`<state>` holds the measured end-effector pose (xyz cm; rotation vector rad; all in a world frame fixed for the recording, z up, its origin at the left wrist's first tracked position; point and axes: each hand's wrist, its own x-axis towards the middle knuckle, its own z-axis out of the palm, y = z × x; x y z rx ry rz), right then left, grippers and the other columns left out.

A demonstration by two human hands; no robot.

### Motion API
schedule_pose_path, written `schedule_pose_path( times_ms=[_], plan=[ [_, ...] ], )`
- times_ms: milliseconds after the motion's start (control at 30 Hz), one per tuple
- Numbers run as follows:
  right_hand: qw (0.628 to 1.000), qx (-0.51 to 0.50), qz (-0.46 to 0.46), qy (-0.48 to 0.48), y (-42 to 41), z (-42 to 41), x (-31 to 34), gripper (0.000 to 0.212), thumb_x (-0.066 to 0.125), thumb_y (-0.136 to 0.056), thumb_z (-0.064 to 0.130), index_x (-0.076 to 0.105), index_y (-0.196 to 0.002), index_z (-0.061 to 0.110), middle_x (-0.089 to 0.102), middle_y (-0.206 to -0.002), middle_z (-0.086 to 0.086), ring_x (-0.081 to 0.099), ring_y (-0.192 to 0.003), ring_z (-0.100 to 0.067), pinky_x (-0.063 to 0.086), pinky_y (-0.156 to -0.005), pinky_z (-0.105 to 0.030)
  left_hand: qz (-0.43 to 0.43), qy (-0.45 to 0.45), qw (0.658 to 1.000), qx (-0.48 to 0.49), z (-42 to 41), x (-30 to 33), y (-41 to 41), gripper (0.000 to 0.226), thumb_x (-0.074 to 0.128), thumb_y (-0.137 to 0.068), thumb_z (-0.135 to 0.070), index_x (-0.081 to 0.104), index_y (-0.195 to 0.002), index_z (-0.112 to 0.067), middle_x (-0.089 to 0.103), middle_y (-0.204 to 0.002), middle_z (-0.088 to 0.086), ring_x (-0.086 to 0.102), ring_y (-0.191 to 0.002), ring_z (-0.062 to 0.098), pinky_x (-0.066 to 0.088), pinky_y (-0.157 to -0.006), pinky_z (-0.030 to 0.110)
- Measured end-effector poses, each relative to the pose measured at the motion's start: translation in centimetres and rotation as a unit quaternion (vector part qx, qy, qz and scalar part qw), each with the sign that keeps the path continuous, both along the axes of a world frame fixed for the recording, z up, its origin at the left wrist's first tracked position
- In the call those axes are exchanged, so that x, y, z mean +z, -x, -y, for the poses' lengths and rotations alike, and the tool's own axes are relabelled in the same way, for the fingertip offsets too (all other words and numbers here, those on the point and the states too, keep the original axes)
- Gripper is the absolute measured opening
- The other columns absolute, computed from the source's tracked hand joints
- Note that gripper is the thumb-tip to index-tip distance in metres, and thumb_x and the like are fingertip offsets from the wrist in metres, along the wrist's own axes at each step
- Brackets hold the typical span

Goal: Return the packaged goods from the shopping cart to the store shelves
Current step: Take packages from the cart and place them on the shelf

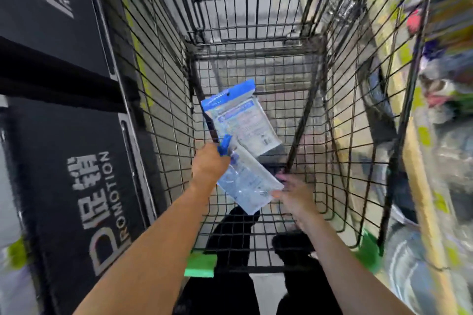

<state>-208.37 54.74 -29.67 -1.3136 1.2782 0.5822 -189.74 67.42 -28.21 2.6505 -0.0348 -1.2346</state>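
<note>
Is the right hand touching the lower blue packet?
Touching. The head view shows the right hand with fingertips against the lower blue packet's edge, while the left hand grips its blue top.

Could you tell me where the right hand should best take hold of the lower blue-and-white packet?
Likely by its free lower corner, coming from the right: the lower packet hangs flat and tilted from the left hand, which pinches its blue top, and the right hand is already at that edge.
</note>
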Motion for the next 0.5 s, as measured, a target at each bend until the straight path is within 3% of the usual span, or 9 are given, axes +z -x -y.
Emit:
schedule_pose_path(
  times_ms=[67,133,200,233,300,367,433,500],
  plan=[
    [0.993,0.11,-0.009,0.044,-0.4,-0.1,0.5,0.063,0.086,-0.066,0.019,0.062,-0.124,0.023,0.067,-0.109,0.001,0.066,-0.103,-0.021,0.051,-0.07,-0.015,0.006,0.031,0.999,-0.041,1.4,0.7,-1.2,0.016,0.065,-0.089,-0.031,0.07,-0.09,-0.016,0.072,-0.098,0.012,0.067,-0.098,0.032,0.045,-0.074,0.032],
    [0.98,0.17,0.03,0.102,-0.7,-0.3,0.7,0.091,0.086,-0.051,0.05,0.049,-0.134,0.041,0.06,-0.122,0.01,0.061,-0.115,-0.014,0.055,-0.088,-0.036,0.005,0.039,0.992,-0.124,3.3,2.1,-2.4,0.014,0.061,-0.092,-0.032,0.07,-0.091,-0.02,0.072,-0.097,0.006,0.066,-0.096,0.027,0.045,-0.077,0.031],
    [0.947,0.248,0.07,0.19,-1.4,-0.8,1.7,0.117,0.081,-0.043,0.065,0.032,-0.146,0.04,0.048,-0.138,0.009,0.05,-0.126,-0.014,0.049,-0.1,-0.043,-0.037,0.063,0.986,-0.149,5.4,3.2,-3.2,0.015,0.059,-0.092,-0.028,0.07,-0.089,-0.018,0.072,-0.09,0.006,0.065,-0.091,0.027,0.047,-0.077,0.032],
    [0.933,0.264,0.082,0.23,-1.9,-1.1,2.8,0.126,0.081,-0.042,0.066,0.026,-0.15,0.031,0.042,-0.145,0.004,0.044,-0.132,-0.017,0.045,-0.104,-0.042,-0.079,0.098,0.986,-0.11,6.4,3.6,-3.4,0.015,0.058,-0.092,-0.025,0.067,-0.084,-0.016,0.069,-0.081,0.006,0.065,-0.085,0.027,0.049,-0.074,0.031],
    [0.92,0.256,0.114,0.273,-2.8,-1.5,4.6,0.137,0.083,-0.042,0.067,0.02,-0.152,0.016,0.032,-0.153,-0.002,0.036,-0.14,-0.021,0.041,-0.109,-0.04,-0.182,0.187,0.963,0.063,8.1,4.5,-3.6,0.017,0.051,-0.097,-0.013,0.059,-0.082,-0.009,0.061,-0.07,0.007,0.063,-0.067,0.026,0.055,-0.062,0.031],
    [0.93,0.19,0.128,0.287,-2.9,-1.8,5.0,0.124,0.083,-0.045,0.065,0.03,-0.147,0.018,0.037,-0.147,0.001,0.041,-0.135,-0.02,0.042,-0.104,-0.037,-0.254,0.246,0.903,0.244,9.8,5.5,-3.2,0.01,0.041,-0.101,-0.005,0.05,-0.095,-0.004,0.052,-0.073,0.007,0.063,-0.045,0.02,0.059,-0.051,0.031],
    [0.952,0.05,0.105,0.284,-2.6,-1.5,5.1,0.081,0.086,-0.058,0.047,0.05,-0.127,0.025,0.054,-0.123,0.008,0.057,-0.115,-0.017,0.048,-0.085,-0.029,-0.288,0.263,0.866,0.312,11.1,5.3,-2.6,0.004,0.041,-0.103,-0.006,0.043,-0.105,-0.003,0.042,-0.075,0.006,0.062,-0.036,0.016,0.061,-0.052,0.034],
    [0.946,-0.052,0.079,0.31,-2.5,-0.4,5.0,0.04,0.084,-0.071,0.029,0.058,-0.101,0.025,0.061,-0.093,0.008,0.065,-0.089,-0.021,0.04,-0.062,-0.016,-0.325,0.282,0.841,0.329,11.5,5.2,-2.0,0.009,0.045,-0.103,-0.009,0.047,-0.108,-0.001,0.041,-0.07,0.005,0.065,-0.041,0.016,0.063,-0.064,0.037]
  ],
)
